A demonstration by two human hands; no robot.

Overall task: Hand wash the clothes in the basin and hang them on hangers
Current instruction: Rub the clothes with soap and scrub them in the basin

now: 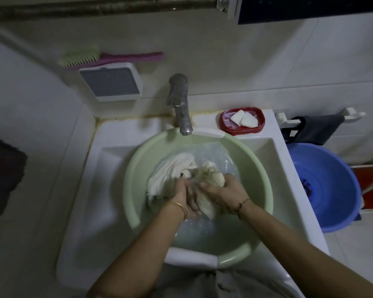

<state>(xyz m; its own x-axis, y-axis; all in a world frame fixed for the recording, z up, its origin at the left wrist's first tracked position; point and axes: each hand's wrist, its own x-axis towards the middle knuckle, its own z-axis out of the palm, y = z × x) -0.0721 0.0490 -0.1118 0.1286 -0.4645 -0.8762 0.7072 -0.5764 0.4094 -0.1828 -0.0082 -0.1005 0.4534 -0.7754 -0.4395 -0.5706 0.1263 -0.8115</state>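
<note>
A pale green basin [134, 190] holding soapy water sits in the white sink [95, 179] under the tap. A wet white garment [172, 168] lies bunched in the basin. My left hand [184, 195] grips a fold of the garment near the middle of the basin, a gold bangle on its wrist. Close beside it on the right, my right hand [222, 190] grips another bunch of the same cloth. The two hands meet over the cloth. No hangers are in view.
A metal tap [179, 104] stands behind the basin. A red soap dish [241, 120] with white soap sits on the sink's back right corner. A blue basin [325, 186] stands on the floor at right. A brush [108, 58] hangs on the wall.
</note>
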